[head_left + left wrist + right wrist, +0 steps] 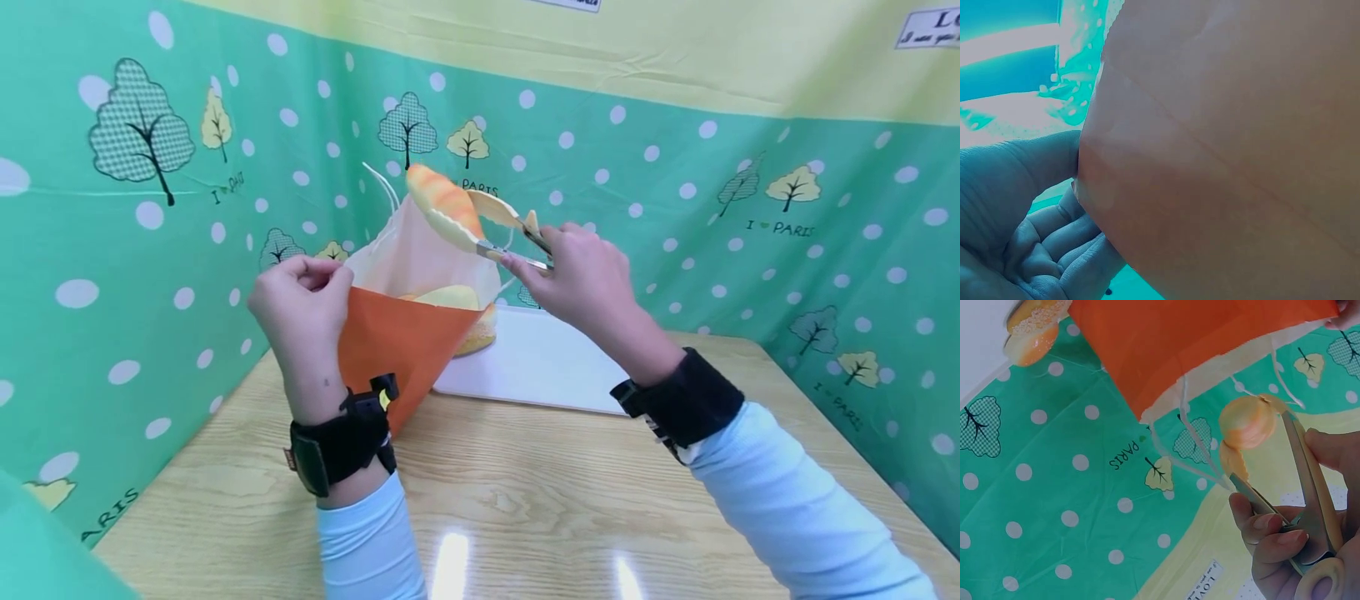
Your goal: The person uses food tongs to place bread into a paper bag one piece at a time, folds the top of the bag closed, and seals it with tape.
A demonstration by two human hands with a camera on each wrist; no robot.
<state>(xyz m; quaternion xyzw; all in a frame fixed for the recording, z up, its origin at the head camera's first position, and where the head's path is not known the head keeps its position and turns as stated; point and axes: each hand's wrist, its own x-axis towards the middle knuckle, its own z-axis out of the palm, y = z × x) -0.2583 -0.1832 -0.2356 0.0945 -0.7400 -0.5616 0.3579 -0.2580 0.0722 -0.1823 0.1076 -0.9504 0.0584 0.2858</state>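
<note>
My left hand (303, 308) pinches the rim of an orange paper bag (401, 350) by its left side. White cord handles and a pale inner wall show at the bag's mouth. My right hand (588, 275) grips tongs (1313, 500) with metal arms and cream scalloped tips. Between those tips is an orange-and-yellow striped bread roll (442, 196), held above the bag's opening. Another piece of bread (450, 297) shows inside the mouth, partly hidden by the front wall. In the left wrist view, thumb and fingers meet at the paper's edge (1088, 175).
A white tray (547, 358) lies on the wooden table (525, 483) behind the bag. Sesame-topped bread (1038, 325) sits at the tray's near left, partly covered by the bag. A green and yellow tree-print curtain (637, 158) hangs around the table.
</note>
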